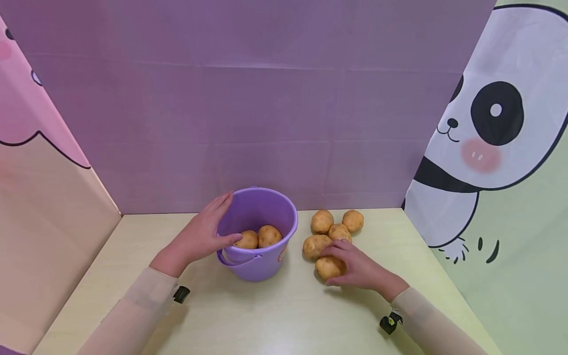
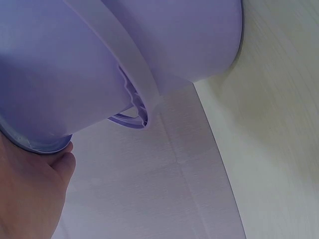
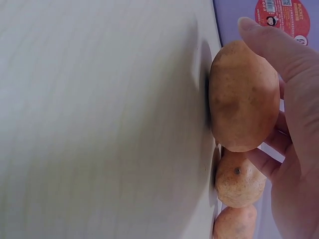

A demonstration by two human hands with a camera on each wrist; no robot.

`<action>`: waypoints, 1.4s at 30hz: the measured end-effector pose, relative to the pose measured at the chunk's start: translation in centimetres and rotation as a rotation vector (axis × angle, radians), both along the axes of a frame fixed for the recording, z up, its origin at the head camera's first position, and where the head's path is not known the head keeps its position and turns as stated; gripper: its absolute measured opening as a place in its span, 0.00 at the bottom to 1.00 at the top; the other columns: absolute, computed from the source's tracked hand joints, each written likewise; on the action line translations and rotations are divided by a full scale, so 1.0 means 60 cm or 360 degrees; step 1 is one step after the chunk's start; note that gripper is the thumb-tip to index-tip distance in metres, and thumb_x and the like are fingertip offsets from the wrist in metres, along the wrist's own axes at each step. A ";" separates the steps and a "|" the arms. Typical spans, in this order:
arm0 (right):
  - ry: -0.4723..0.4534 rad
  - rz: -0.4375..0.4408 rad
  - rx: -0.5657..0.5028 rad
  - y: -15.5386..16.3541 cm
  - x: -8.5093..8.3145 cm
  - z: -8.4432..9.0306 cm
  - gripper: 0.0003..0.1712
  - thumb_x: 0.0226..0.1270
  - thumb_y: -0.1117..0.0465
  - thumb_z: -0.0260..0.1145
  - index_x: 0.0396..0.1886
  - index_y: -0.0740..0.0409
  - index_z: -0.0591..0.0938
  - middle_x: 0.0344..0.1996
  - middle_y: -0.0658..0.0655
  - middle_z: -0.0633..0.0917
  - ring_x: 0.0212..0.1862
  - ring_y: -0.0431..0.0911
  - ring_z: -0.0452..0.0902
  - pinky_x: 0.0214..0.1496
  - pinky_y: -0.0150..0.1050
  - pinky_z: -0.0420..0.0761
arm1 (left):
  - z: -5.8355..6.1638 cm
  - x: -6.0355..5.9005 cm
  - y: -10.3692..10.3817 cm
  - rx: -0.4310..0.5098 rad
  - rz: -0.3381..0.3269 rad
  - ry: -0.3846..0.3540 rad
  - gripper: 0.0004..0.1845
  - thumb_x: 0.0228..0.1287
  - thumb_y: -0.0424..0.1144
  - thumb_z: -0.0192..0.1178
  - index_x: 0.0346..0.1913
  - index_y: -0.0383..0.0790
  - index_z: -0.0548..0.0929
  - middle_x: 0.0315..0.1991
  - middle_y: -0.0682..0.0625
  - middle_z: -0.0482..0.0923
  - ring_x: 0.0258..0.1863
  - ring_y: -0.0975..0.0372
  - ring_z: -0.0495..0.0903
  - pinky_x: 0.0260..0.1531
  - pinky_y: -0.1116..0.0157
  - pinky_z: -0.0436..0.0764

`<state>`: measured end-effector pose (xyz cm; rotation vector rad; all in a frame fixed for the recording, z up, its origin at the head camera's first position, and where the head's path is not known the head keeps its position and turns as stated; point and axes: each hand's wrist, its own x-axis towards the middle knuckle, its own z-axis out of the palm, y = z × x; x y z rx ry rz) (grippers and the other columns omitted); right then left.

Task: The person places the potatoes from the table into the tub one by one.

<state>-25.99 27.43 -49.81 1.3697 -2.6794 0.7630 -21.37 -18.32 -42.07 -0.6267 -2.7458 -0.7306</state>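
Note:
A purple bucket (image 1: 257, 266) stands upright with two potatoes (image 1: 269, 236) visible inside. My left hand (image 1: 201, 236) rests on its left rim, fingers straight and thumb spread over the near edge; the left wrist view shows that hand (image 2: 32, 189) against the rim, most of the fingers hidden. To the right of the bucket my right hand (image 1: 355, 265) holds a potato (image 1: 329, 268) between thumb and fingers. In the right wrist view this potato (image 3: 244, 97) sits at the tabletop, the thumb over one side and fingers behind it.
Several more potatoes (image 1: 322, 222) lie clustered beyond the right hand. The pale tabletop (image 1: 266, 320) meets a purple backdrop (image 1: 266, 108) behind the bucket. Side panels carry a panda picture (image 1: 497, 113) on the right and a pink figure on the left. The bucket's handle (image 1: 239, 264) hangs at its front.

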 end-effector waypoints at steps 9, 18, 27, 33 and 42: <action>-0.0130 -0.0009 0.0049 -0.002 0.002 -0.012 0.36 0.60 0.47 0.89 0.66 0.46 0.85 0.65 0.47 0.77 0.65 0.45 0.76 0.69 0.52 0.82 | 0.002 0.001 0.000 0.0009 -0.0011 0.0001 0.58 0.72 0.63 0.69 0.87 0.26 0.56 0.89 0.35 0.51 0.88 0.40 0.51 0.82 0.37 0.59; -0.0198 -0.0005 0.0036 -0.003 0.003 -0.021 0.34 0.61 0.46 0.88 0.64 0.40 0.82 0.62 0.45 0.78 0.61 0.43 0.78 0.67 0.51 0.82 | 0.001 0.000 0.000 0.0018 -0.0001 0.0008 0.58 0.71 0.62 0.70 0.87 0.26 0.56 0.89 0.36 0.51 0.88 0.40 0.51 0.82 0.37 0.59; -0.0201 0.0002 0.0046 -0.004 0.003 -0.019 0.36 0.61 0.48 0.88 0.66 0.48 0.83 0.64 0.46 0.80 0.64 0.45 0.79 0.70 0.54 0.81 | 0.003 0.001 0.001 0.0030 0.0002 -0.0013 0.58 0.71 0.62 0.71 0.87 0.27 0.56 0.89 0.36 0.51 0.88 0.40 0.51 0.82 0.37 0.59; -0.0208 0.0023 0.0031 -0.004 0.005 -0.015 0.36 0.62 0.48 0.87 0.67 0.50 0.84 0.65 0.47 0.81 0.65 0.46 0.79 0.71 0.55 0.81 | 0.002 0.001 0.001 0.0019 0.0000 -0.0012 0.58 0.71 0.61 0.71 0.87 0.27 0.56 0.89 0.36 0.51 0.88 0.40 0.50 0.83 0.37 0.58; -0.0224 0.0025 -0.0054 -0.008 0.004 -0.001 0.33 0.64 0.43 0.86 0.66 0.40 0.85 0.62 0.44 0.83 0.61 0.42 0.80 0.66 0.51 0.83 | 0.003 0.001 0.000 0.0023 -0.0011 -0.0013 0.58 0.72 0.62 0.70 0.87 0.27 0.56 0.89 0.35 0.51 0.88 0.40 0.51 0.82 0.37 0.59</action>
